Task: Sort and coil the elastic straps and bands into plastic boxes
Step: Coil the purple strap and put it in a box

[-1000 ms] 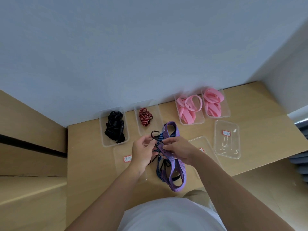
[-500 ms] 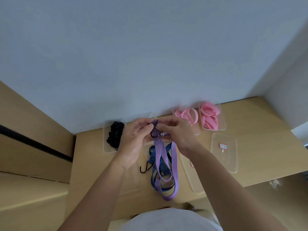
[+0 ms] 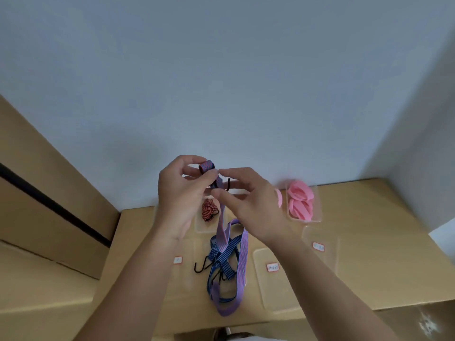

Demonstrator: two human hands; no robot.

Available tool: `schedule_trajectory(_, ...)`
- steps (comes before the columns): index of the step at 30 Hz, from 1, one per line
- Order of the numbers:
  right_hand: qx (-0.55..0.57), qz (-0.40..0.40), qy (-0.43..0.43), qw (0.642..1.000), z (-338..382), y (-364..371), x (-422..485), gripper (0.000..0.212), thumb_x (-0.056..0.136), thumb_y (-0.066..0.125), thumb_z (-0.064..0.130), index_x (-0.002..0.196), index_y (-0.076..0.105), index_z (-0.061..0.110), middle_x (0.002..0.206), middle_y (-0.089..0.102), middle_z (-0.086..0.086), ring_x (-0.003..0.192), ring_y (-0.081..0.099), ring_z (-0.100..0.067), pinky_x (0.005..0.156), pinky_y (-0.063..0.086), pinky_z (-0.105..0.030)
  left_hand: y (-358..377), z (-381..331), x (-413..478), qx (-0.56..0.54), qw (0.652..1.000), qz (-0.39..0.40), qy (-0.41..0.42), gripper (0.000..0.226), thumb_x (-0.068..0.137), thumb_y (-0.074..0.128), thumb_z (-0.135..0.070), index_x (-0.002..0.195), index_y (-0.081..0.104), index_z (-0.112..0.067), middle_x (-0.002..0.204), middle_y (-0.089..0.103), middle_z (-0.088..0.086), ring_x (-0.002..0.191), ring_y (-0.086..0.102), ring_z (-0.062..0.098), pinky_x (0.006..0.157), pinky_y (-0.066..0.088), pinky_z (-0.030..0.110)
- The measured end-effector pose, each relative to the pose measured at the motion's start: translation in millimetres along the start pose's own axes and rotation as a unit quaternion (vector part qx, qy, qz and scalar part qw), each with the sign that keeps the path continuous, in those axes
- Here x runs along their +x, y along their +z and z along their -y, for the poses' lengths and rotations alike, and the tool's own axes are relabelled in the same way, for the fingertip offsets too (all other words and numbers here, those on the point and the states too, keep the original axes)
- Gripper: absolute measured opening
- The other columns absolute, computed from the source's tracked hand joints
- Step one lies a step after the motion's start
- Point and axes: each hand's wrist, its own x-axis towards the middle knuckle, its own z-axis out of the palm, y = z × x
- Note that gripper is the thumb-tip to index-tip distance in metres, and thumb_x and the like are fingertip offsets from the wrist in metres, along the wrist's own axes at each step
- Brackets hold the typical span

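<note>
Soft, even, rather dim light. The wall [image 3: 221,70] looks blue-grey, faintly shadowed at 9 o'clock of the left hand [image 3: 182,195]. Brightest patch at the 4 o'clock edge. Wide-angle bending bows the desk [image 3: 369,242] edges; everything is slightly blurred.

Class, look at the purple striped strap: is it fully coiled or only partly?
Partly coiled. The purple strap has a small roll in the left hand; the rest hangs loose to the table.
</note>
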Motion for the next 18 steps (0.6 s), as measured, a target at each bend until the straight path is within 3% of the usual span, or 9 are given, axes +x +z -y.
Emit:
schedule_trajectory(1,-0.048,-0.009,-0.040,0.998,0.8,0.8,-3.4,0.034,0.082,0.080,0.022,0.104,0.070,0.046,0.109,0.065,0.018,0.099,0.068,0.000,0.071,0.056,-0.016,4.3,-5.0,-3.4,0.009,1.000,-0.016,0.009,0.022,0.081,0.078,0.002,0.094,0.074,-0.016,0.068,0.069,-0.003,0.069,0.076,0.028,0.064,0.065,0.047)
schedule_trajectory(3,-0.114,-0.032,-0.110,0.987,0.0,1.2,-7.4,0.034,0.084,0.078,0.015,0.115,0.073,0.027,0.113,0.064,0.013,0.099,0.065,0.003,0.074,0.054,-0.011,11.6,-14.0,-11.4,0.002,0.999,-0.033,0.019,0.020,0.083,0.078,0.000,0.095,0.075,-0.016,0.069,0.070,-0.006,0.065,0.076,0.024,0.059,0.063,0.037)
schedule_trajectory(6,-0.129,-0.050,-0.159,0.977,1.3,-1.3,-12.5,0.031,0.091,0.066,0.005,0.120,0.072,0.013,0.112,0.069,0.005,0.097,0.064,0.002,0.078,0.050,-0.007,19.3,-23.9,-24.4,0.004,0.999,-0.026,0.026,0.017,0.087,0.078,-0.006,0.102,0.076,-0.015,0.079,0.073,-0.007,0.072,0.076,0.017,0.067,0.063,0.031)
schedule_trajectory(8,-0.115,-0.047,-0.139,0.982,1.8,-6.8,-16.6,0.026,0.096,0.060,0.008,0.118,0.072,0.016,0.102,0.073,0.006,0.091,0.065,0.004,0.075,0.047,-0.005,20.6,-27.4,-32.1,0.028,0.999,-0.006,0.030,0.018,0.090,0.076,-0.010,0.107,0.075,-0.017,0.092,0.075,-0.006,0.080,0.076,0.016,0.077,0.063,0.034)
schedule_trajectory(11,-0.038,0.009,-0.040,0.998,1.2,-21.7,-19.0,0.022,0.100,0.055,0.017,0.111,0.073,0.024,0.084,0.076,0.007,0.081,0.072,-0.004,0.074,0.057,-0.024,16.5,-29.0,-38.8,0.089,0.994,0.044,0.035,0.023,0.094,0.071,-0.015,0.117,0.073,-0.021,0.106,0.076,-0.008,0.088,0.075,0.011,0.083,0.060,0.029)
schedule_trajectory(15,0.081,0.080,-0.005,0.993,5.3,-39.4,-22.1,0.022,0.098,0.055,0.009,0.100,0.076,0.016,0.080,0.075,-0.010,0.073,0.071,-0.018,0.068,0.055,-0.034,13.5,-32.6,-44.7,0.128,0.988,0.081,0.030,0.012,0.095,0.071,-0.017,0.104,0.078,-0.021,0.095,0.079,-0.001,0.086,0.072,0.009,0.072,0.057,0.021)
schedule_trajectory(18,0.082,0.113,0.002,0.990,7.1,-50.6,-24.2,0.014,0.095,0.064,0.014,0.102,0.076,0.016,0.085,0.074,-0.004,0.066,0.069,-0.015,0.060,0.052,-0.038,17.3,-37.5,-45.3,0.100,0.992,0.068,0.019,0.005,0.094,0.073,-0.015,0.092,0.078,-0.015,0.089,0.077,0.012,0.079,0.074,0.021,0.068,0.060,0.028)
